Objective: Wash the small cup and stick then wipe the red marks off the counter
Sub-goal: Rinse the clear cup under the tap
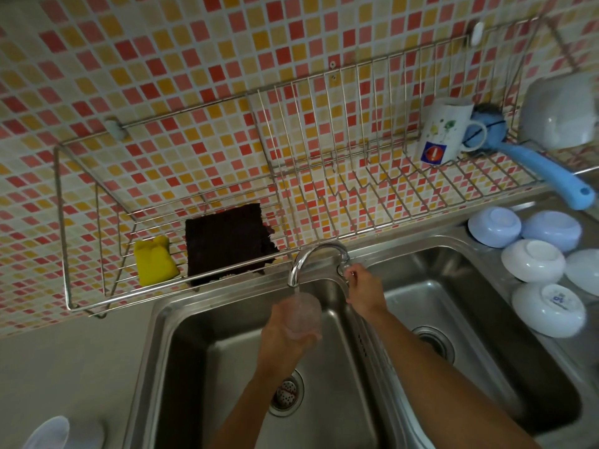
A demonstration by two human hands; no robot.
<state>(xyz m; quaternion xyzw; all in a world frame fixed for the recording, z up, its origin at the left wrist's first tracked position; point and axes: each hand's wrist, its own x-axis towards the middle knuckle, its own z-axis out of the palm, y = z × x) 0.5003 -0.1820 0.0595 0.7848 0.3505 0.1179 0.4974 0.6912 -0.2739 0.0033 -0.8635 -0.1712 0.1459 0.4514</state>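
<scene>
Our left hand [285, 332] curls round the cup [304, 314], holding it mouth-up under the spout of the tap [311, 259] so water runs straight in, over the left basin [201, 351] to catch spill. Our right hand [361, 286] pinches the tap's handle [344, 269], likely to set the flow. We cannot see the stick, nor any red marks on the surface [64, 367]. A sponge [155, 264] and dark cloth [228, 243] sit in the rack [324, 196] above, near for wiping. Bowls [531, 260] drain upside down at right.
</scene>
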